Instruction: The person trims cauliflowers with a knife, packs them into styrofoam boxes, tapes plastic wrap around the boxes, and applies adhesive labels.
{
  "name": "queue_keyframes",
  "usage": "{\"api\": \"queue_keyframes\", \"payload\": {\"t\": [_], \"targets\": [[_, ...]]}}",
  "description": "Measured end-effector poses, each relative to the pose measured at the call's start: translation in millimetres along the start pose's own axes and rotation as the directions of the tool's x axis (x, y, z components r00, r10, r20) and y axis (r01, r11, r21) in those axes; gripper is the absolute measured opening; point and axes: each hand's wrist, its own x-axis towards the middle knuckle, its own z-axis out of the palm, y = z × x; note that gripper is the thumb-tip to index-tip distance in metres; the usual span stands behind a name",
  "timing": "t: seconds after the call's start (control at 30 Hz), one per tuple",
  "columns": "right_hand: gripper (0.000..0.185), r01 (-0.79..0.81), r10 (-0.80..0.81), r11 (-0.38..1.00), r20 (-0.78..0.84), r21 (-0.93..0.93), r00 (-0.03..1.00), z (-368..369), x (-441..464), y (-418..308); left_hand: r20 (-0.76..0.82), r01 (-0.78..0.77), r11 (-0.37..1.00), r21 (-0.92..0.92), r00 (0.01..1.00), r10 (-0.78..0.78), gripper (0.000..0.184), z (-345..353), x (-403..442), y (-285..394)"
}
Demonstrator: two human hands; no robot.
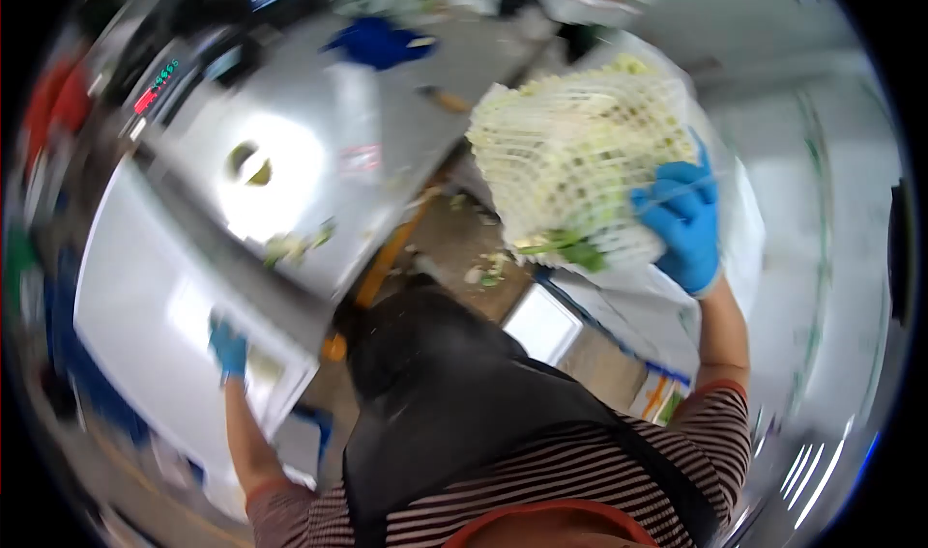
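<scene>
- The gloved fingers of the right hand (pixel 682 210) are bent against the near right side of a cauliflower in white foam netting (pixel 575 157); whether they are clamped on it cannot be told.
- The fingers of the left hand (pixel 229 347), also gloved in blue, are blurred over a white box (pixel 135 248) at the left; neither their spread nor any contact can be told.
- The netted cauliflower is placed at the right, beyond the end of the steel table (pixel 300 94), with green leaves (pixel 580 250) showing at its near edge and a white plastic bag (pixel 742 224) just beside it.
- It is judged to be bulky and fairly heavy, with a firm core but brittle florets; the netting looks soft and likely to slide.
- It is best supported from underneath and gripped through the netting around the stem, without the florets being squeezed.
- On the table, vegetable trimmings (pixel 290 247) are scattered near, and a blue cloth-like item (pixel 375 45) is left far.
</scene>
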Motion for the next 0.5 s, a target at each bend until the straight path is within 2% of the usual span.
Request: {"api": "queue_keyframes", "payload": {"t": [0.03, 0.07, 0.1, 0.13, 0.17, 0.2, 0.27, 0.33, 0.37, 0.4, 0.43, 0.47, 0.5], "targets": [[0.033, 0.007, 0.003, 0.988, -0.064, 0.155, 0.998, 8, 32, -13, 0.017, -0.052, 0.989, 0.138, 0.999, 0.050, 0.064, -15, -6, 25], [0.039, 0.025, 0.011, 0.950, -0.112, 0.313, 0.994, 17, 65, -28, -0.042, -0.072, 0.989, 0.132, 0.996, 0.078, 0.067, -10, -10, 23], [0.046, 0.007, 0.043, 0.868, -0.088, 0.496, 0.995, 29, 95, -42, -0.066, -0.030, 0.984, 0.173, 0.997, 0.042, 0.066, -15, -14, 38], [0.052, -0.026, 0.064, 0.755, -0.034, 0.656, 0.997, 42, 123, -60, -0.057, 0.026, 0.995, 0.101, 0.998, -0.020, 0.066, -25, -19, 54], [0.049, -0.095, 0.130, 0.619, 0.017, 0.779, 0.991, 60, 146, -83, -0.029, 0.087, 0.987, 0.133, 0.996, -0.084, 0.066, -32, -22, 61], [0.055, -0.205, 0.171, 0.531, 0.134, 0.822, 0.976, 74, 169, -99, -0.054, 0.064, 0.989, 0.136, 0.997, -0.057, 0.069, -30, -21, 64], [0.055, -0.232, 0.151, 0.433, 0.184, 0.871, 0.971, 89, 235, -178, -0.021, 0.065, 0.993, 0.103, 0.998, -0.063, 0.072, -38, -20, 63], [0.054, -0.256, 0.146, 0.192, 0.231, 0.947, 0.962, 123, 285, -245, 0.170, 0.157, 0.985, 0.066, 0.971, -0.166, 0.074, -52, -16, 64], [0.058, -0.405, 0.060, 0.088, 0.401, 0.910, 0.914, 139, 312, -278, 0.163, 0.113, 0.985, 0.129, 0.978, -0.133, 0.075, -43, -16, 51], [0.058, -0.532, -0.057, -0.025, 0.530, 0.847, 0.846, 157, 330, -298, 0.220, 0.039, 0.989, 0.143, 0.973, -0.071, 0.078, -38, -14, 40], [0.059, -0.660, -0.172, -0.103, 0.640, 0.745, 0.749, 174, 349, -318, 0.168, 0.002, 0.985, 0.173, 0.985, -0.031, 0.080, -37, -14, 54], [0.056, -0.759, -0.313, -0.171, 0.696, 0.628, 0.646, 198, 361, -350, 0.114, -0.037, 0.981, 0.192, 0.993, 0.015, 0.082, -38, -19, 51], [0.054, -0.810, -0.338, -0.271, 0.737, 0.520, 0.585, 219, 368, -383, 0.151, -0.044, 0.987, 0.155, 0.988, 0.020, 0.083, -45, -22, 49]]}}
